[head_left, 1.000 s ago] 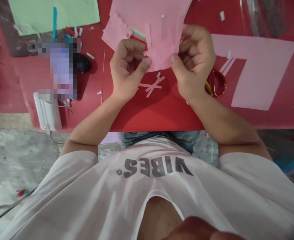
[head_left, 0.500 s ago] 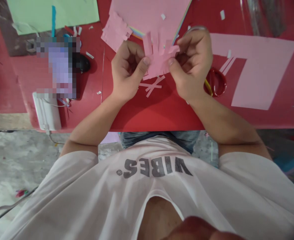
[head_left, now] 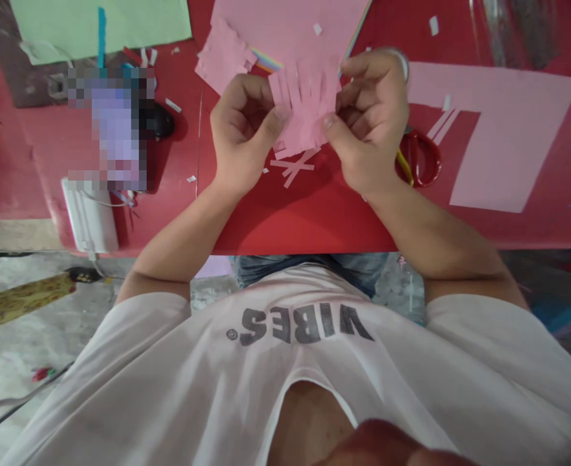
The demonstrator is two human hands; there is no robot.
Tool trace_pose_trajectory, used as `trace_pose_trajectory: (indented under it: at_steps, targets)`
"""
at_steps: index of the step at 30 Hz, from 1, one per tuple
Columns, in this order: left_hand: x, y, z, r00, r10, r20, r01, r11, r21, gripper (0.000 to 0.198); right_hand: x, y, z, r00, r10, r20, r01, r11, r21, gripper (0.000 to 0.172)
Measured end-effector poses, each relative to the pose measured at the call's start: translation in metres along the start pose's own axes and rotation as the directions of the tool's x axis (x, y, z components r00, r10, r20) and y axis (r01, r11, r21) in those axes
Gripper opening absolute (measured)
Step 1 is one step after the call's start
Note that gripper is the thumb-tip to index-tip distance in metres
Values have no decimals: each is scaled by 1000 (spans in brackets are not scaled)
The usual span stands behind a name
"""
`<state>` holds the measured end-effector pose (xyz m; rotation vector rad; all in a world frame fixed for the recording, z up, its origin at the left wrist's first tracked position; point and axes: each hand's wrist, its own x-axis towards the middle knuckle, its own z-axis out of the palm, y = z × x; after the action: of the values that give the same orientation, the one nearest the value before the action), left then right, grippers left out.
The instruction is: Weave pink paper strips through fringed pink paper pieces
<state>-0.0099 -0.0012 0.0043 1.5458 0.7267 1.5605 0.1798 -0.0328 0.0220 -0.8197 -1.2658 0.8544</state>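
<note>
Pink fringed paper sits between my hands, above the red counter, its cut strips pointing away from me and leaning slightly left. My left grip and right grip each pinch it near the lower edge, thumb against curled fingers. Red-handled scissors lie just past my right grip, beside a pink sheet. Left of my left grip, a pixelated object is impossible to make out. My white T-shirt reads "VIBES".
</note>
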Motion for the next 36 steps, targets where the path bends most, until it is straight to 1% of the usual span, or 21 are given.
trace_pose_trajectory:
  at_steps: [3,5,9,11,15,20,23,26,31,33,36]
  targets:
    - [-1,6,2,999,-12,43,13,1000,-19,48,-1,-1,-2,999,40,22,-39,998,-49,47]
    - [-2,12,4,998,-21,59,21,1000,-6,52,-1,-1,-3,998,54,34,-52,996,-70,46]
    - [-5,21,8,997,-65,49,62,996,60,47,0,2,-3,1000,7,22,-5,997,-77,44]
    - [-6,23,8,996,-82,44,78,994,73,49,1,3,-3,1000,-15,26,17,998,-57,43]
    - [-9,20,6,988,-148,44,143,985,91,50,2,1,-3,999,-33,19,34,997,-72,36]
    - [-10,13,2,978,-201,54,196,977,86,44,1,2,1,998,-52,-20,50,995,-83,38]
    - [-9,10,0,980,-178,86,173,983,70,43,1,3,2,998,-59,-21,57,995,-86,39]
    - [-8,6,1,985,-141,96,138,990,41,44,2,2,0,999,-49,17,50,996,-80,40]
    - [-7,8,4,989,-138,49,138,990,15,46,3,0,-2,995,-73,73,73,997,-2,40]
    - [-7,10,4,992,-112,51,110,993,33,45,3,0,-3,995,-72,70,73,997,-10,42]
    - [-7,10,4,995,-62,78,59,997,42,45,3,1,-3,997,-54,55,58,996,-70,45]
